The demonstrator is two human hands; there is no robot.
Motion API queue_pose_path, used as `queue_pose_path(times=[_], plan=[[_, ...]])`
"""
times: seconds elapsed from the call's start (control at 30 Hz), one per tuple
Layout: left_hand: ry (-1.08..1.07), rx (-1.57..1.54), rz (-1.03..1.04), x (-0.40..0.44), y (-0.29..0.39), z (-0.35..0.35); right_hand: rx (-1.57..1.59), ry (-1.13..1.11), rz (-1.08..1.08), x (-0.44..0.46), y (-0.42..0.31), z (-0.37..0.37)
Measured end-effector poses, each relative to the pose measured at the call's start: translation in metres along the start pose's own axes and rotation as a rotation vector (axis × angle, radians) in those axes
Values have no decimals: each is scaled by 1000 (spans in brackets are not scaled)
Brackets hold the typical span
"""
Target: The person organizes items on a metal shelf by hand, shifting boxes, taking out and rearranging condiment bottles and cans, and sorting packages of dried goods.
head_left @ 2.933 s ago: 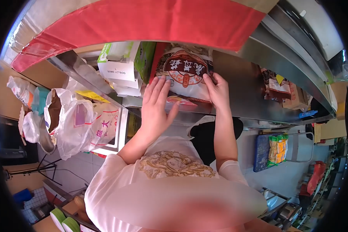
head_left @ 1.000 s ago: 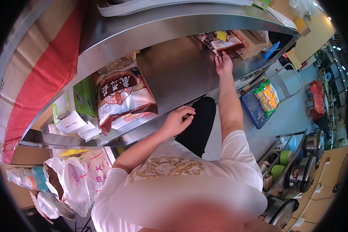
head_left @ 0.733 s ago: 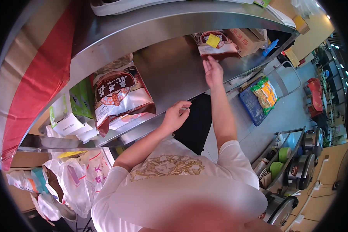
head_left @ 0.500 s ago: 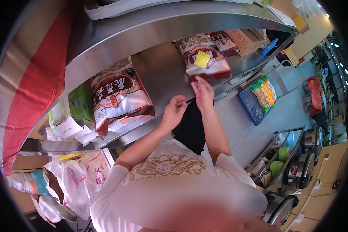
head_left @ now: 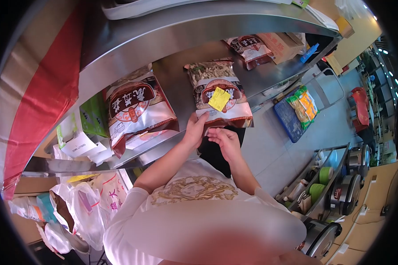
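Observation:
A brown and white food bag (head_left: 223,112) with a yellow label (head_left: 219,99) lies on the steel shelf (head_left: 177,73), its lower end at the shelf's front edge. My left hand (head_left: 195,130) grips the bag's lower left corner between thumb and fingers. Just below the bag's bottom edge is my right hand (head_left: 224,140), its fingers curled and pinched at that edge. To the left lies a larger bag (head_left: 141,106) of the same design, untouched. A third such bag (head_left: 251,51) rests farther back on the right.
Green and white boxes (head_left: 93,115) stand at the shelf's left end. A cardboard box (head_left: 281,46) and a blue object (head_left: 309,53) are at its right end. Plastic bags (head_left: 86,207) hang lower left. On the floor sits a blue cart (head_left: 287,123); cookers (head_left: 344,194) stand at right.
The yellow-labelled bag has come from the shelf's right side toward the middle and nearer to me. My left hand has taken hold of its corner, and my right hand has moved down along its bottom edge.

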State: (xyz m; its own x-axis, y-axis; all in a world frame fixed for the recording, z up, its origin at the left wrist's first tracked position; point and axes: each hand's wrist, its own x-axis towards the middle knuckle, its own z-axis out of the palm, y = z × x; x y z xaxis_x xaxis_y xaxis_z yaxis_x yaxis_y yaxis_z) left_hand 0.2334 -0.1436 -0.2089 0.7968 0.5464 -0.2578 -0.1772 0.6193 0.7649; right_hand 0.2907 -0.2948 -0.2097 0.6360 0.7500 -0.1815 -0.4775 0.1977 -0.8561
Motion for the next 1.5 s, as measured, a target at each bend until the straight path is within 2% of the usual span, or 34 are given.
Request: queue_pose_path(times=[0.13, 0.17, 0.23, 0.3, 0.37, 0.47, 0.57, 0.67, 0.7, 0.8, 1.07, 1.17, 1.27, 1.33, 1.47, 1.5], plan=[[-27, -262, -185, -6, 13, -3, -295, -129, 181, -14, -32, -2], [-3, -195, -174, -5, 10, -4, -421, -165, 205, -18, -52, 2], [43, -124, -162, -3, 5, -4, -604, -207, 95, -15, -77, -13], [64, -76, -165, -5, 4, -3, -603, -11, -68, -12, -105, -29], [54, -32, -130, -7, 0, -4, -466, 221, -253, 9, -113, -74], [17, 22, -104, -18, 4, -3, -453, 440, -337, 31, -118, -96], [-26, 127, -116, -26, 10, -8, -328, 371, -125, 36, -106, -99], [-105, 158, -91, -38, 17, -7, -349, 370, 93, 26, -106, -70], [-108, 179, -72, -43, 22, -4, -246, 293, 103, 28, -98, -74], [-143, 234, -10, -55, 38, 4, -175, 138, -1, 30, -85, -83], [-299, 363, 152, -60, 47, 8, -129, 11, -237, 14, -104, -75], [-333, 410, 215, -87, 91, 28, -129, -51, -339, 12, -121, -58], [-341, 335, 383, -100, 116, 34, -112, -111, -398, 21, -133, -30], [-282, 472, 452, -105, 135, 24, -81, -143, -408, 30, -135, 1], [-53, 494, 488, -119, 170, 3, -120, -265, -381, 64, -127, 49], [-38, 417, 505, -121, 176, -6, -89, -298, -352, 67, -125, 69]])
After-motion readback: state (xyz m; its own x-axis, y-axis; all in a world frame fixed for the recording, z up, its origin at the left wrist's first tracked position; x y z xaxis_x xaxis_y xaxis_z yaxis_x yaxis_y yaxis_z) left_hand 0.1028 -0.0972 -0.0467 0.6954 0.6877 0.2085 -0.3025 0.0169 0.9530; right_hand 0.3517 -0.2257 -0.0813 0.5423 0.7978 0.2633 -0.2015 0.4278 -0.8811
